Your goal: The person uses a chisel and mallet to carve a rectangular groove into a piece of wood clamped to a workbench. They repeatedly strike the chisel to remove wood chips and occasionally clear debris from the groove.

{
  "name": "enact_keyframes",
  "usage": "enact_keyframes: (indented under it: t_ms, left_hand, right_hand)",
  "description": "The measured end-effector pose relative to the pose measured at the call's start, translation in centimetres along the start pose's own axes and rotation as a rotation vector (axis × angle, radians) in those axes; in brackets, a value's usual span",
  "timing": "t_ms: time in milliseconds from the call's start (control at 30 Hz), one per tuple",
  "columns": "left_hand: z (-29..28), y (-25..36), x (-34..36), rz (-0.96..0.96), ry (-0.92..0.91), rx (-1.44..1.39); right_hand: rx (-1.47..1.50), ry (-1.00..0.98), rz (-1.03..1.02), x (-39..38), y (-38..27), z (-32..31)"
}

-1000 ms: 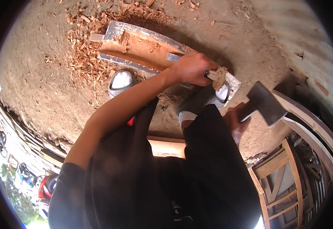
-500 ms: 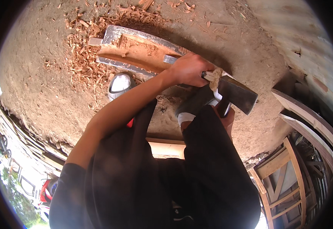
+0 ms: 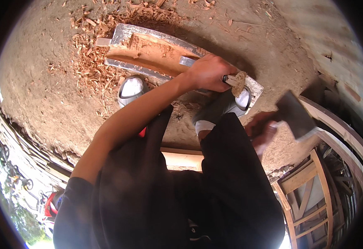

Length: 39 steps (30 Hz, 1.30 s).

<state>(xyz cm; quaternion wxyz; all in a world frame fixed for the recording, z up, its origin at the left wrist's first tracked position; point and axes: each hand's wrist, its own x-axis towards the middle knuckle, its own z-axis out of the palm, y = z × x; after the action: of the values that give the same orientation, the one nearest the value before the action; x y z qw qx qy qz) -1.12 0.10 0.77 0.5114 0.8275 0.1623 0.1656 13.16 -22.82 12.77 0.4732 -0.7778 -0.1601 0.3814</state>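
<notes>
A hollowed length of wood with dark, worn outer sides lies on the ground in front of my feet. Over its right half, my left hand is closed around a chisel. The flat metal blade points left into the hollow, and the frayed, mushroomed butt of the handle sticks out on the right. My right hand, blurred, grips a mallet with a dark, block-shaped head. The mallet is out to the right, well apart from the chisel. Fingers of the right hand show only in part.
Wood chips are heaped around the wood's left end. My left shoe and right shoe stand close by the wood. Planks and a wooden frame lean at the right, near a wall of metal sheet.
My right hand has swung the mallet to the right, away from the chisel's butt. The left hand and chisel stay nearly in place.
</notes>
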Motion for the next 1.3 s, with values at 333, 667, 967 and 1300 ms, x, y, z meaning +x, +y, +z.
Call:
enact_keyframes:
  t_ms: [333, 667, 967, 1300]
  left_hand:
    - [-0.1, 0.1, -0.2, -0.038, -0.063, 0.034]
    - [0.1, -0.4, 0.0, -0.026, -0.102, 0.117]
    - [-1.1, -1.6, -2.2, 0.053, -0.041, 0.142]
    - [1.6, 2.8, -2.4, 0.17, -0.096, -0.171]
  right_hand:
    - [-0.216, 0.014, 0.254, 1.4, -2.7, -0.7]
    - [-0.721, -0.012, -0.195, 0.2, 5.2, -0.1]
    - [-0.269, -0.07, 0.149, 0.6, -2.0, 0.4]
    - [0.021, -0.03, 0.234, 0.7, -5.8, 0.0]
